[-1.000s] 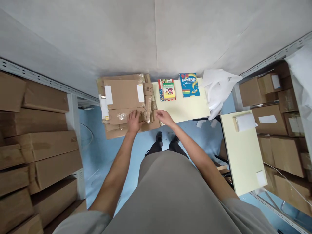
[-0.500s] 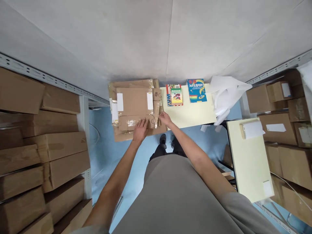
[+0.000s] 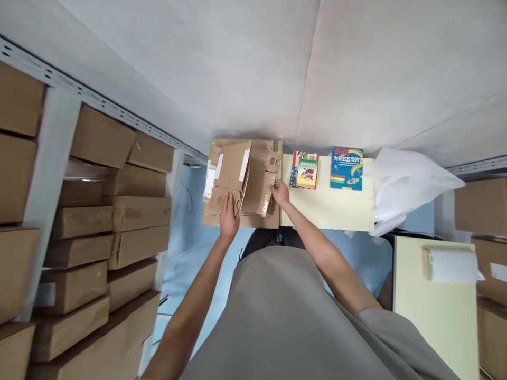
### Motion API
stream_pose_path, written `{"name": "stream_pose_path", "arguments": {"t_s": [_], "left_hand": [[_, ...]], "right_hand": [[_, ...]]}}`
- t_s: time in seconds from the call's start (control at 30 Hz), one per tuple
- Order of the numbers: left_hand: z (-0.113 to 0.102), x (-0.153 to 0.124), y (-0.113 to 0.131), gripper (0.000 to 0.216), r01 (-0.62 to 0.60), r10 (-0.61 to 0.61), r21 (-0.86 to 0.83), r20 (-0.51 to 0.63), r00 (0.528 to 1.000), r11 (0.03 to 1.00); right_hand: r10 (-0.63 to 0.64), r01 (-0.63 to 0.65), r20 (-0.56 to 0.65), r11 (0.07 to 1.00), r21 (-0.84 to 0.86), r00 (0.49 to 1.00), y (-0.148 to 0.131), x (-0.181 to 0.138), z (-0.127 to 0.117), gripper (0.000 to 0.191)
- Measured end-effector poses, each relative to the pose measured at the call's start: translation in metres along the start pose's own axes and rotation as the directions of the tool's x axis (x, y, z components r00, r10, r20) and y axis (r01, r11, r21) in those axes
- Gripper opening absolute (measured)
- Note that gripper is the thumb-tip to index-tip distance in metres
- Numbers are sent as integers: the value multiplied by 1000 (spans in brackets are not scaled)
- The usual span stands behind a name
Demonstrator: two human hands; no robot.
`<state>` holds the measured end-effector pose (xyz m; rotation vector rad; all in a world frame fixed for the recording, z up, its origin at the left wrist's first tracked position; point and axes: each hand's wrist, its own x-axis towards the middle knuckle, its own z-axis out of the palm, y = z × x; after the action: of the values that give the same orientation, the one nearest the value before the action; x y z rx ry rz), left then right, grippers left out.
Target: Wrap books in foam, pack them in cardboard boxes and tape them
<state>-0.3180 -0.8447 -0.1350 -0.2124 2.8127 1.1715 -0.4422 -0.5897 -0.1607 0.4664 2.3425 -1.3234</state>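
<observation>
A flattened cardboard box (image 3: 232,163) with white labels and clear tape tops a stack of cardboard sheets (image 3: 208,216) on the table's left part. My left hand (image 3: 228,217) lies on its near edge, fingers stretched out flat. At the box's right side, my right hand (image 3: 280,192) pinches the edge of a taped cardboard flap (image 3: 256,191). Between the labelled panel and this flap, a gap shows. To the right of my right hand lie a small green-and-yellow book (image 3: 307,174) on a larger one and a blue book (image 3: 346,169).
White wrapping sheet (image 3: 407,182) hangs over the right end of the pale table (image 3: 328,211). A side table (image 3: 431,316) at right bears a white roll (image 3: 453,265). Shelves of cardboard boxes (image 3: 138,211) flank me on the left, with more boxes on the right.
My right hand has drawn the flap to the right, and the box has opened up between its panels. My left hand stays on the near edge. The camera view has shifted.
</observation>
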Motion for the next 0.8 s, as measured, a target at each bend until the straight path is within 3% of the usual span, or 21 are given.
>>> {"name": "stream_pose_path", "arguments": {"t_s": [0.13, 0.23, 0.37, 0.53, 0.67, 0.8], "left_hand": [[-18, 1, 3, 106, 3, -5, -19, -91, 996, 1000], [-24, 7, 9, 104, -54, 55, 10, -76, 996, 998], [-7, 20, 19, 98, -202, 179, 131, 169, 969, 971], [17, 30, 17, 88, -297, 139, 291, 461, 877, 909], [11, 37, 0, 90, -417, 156, 357, 574, 804, 836], [0, 52, -18, 93, -524, 205, 384, 623, 755, 760]], "right_hand": [[-120, 121, -22, 992, 36, 992, -14, 5, 1, 41], [-142, 141, 20, 989, 54, 990, -28, 12, 11, 43], [-57, 60, 55, 997, -52, 997, -37, 19, 27, 35], [-9, 6, -18, 989, -148, 1000, -20, 3, 23, 31], [87, -101, -92, 981, -165, 992, 3, -33, 12, 33], [201, -216, -95, 957, -193, 975, 25, -76, 23, 26]]}}
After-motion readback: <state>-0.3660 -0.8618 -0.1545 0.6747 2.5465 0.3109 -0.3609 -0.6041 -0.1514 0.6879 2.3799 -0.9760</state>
